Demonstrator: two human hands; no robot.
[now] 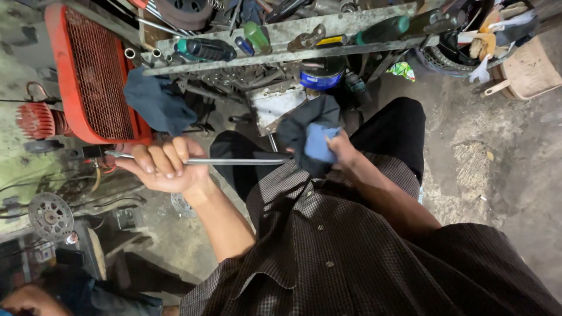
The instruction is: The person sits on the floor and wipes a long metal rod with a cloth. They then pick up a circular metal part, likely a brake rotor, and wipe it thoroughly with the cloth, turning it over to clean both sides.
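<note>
My left hand (165, 165) is closed around a long thin metal rod (234, 161) that runs level across the view. My right hand (339, 151) grips a dark cloth with a blue patch (313, 137), wrapped around the rod's right end. Both hands are held above my lap, over my dark trousers and checked shirt. The rod's right tip is hidden inside the cloth.
A metal shelf (281, 44) ahead holds several screwdrivers and tools, with a blue tin (321, 73) under it. A red grille machine (96, 73) stands at the left with a dark rag (155, 102) beside it. A toothed disc (51, 216) lies lower left. Another person's hand (26, 298) shows at the bottom left.
</note>
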